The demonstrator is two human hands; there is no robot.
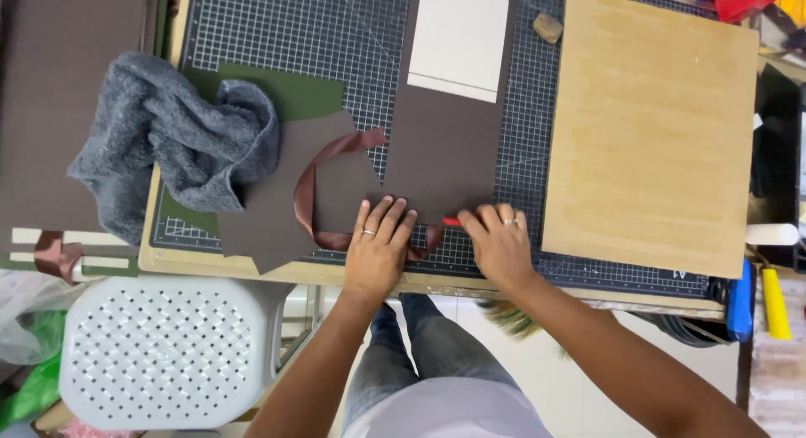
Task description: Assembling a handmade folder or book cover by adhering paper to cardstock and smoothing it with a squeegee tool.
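Left hand: the left hand (376, 246) lies palm down, fingers spread and flat, pressing on the brown card strip (445, 127); it grips nothing. A ring sits on one finger.
Right hand: the right hand (499, 245) rests on the near end of the same strip, fingers curled round a small red tool (452, 222); only the tool's red tip shows, just left of the fingertips, so its kind cannot be told.
Brown card strip: a long dark brown piece that runs straight away from both sets of fingertips, its near edge under them.
White card: a pale rectangle (458, 41) lies on the far end of the strip, well beyond the fingers.
Ribbon: a brown satin ribbon (306, 194) loops to the left of the left fingers and passes beneath that hand, its end showing between the two hands.
Loose brown card: an odd-shaped piece (281, 215) lies just left of the left hand, under the ribbon.
Cutting mat: a dark gridded mat (294, 26) lies beneath all of these.
Grey cloth: a crumpled knitted cloth (168, 136) sits well left of the left hand.
Wooden board: a pale board (655, 127) lies on the mat to the right of the right fingers, apart from them.
Stool: a white perforated plastic stool (159, 358) stands below the table edge, left of the left forearm.
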